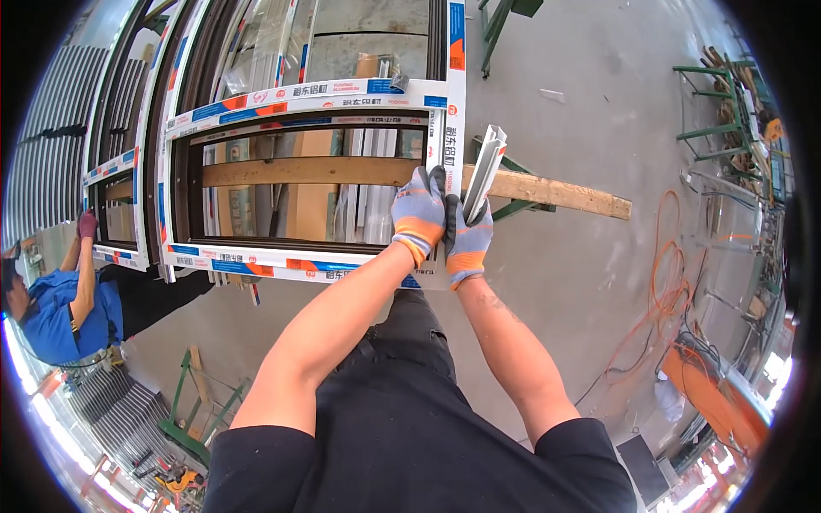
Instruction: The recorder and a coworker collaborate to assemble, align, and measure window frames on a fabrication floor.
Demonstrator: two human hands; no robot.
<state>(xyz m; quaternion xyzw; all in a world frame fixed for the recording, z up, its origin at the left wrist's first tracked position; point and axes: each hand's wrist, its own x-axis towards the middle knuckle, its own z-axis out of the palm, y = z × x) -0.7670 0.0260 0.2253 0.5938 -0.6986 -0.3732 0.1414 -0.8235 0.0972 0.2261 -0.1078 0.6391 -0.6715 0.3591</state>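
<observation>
My left hand (419, 212), in a grey and orange work glove with dark fingertips, is closed at the right-hand side of a window frame (269, 262). What its fingers hold there is hidden. The frame is dark inside and covered with white, blue and red protective film. Beside it, just off the frame's edge, my right hand (468, 238), gloved alike, grips a short bundle of white aluminium profiles (487, 171), which tilts up and to the right. The fingertips of both hands almost meet.
A wooden beam (564, 191) runs under the frame and sticks out on the right. On the left, a person in blue (73, 299) works at another frame (115, 162). Green metal stands (708, 103), orange hoses (667, 274) and stacked profiles (47, 128) lie around.
</observation>
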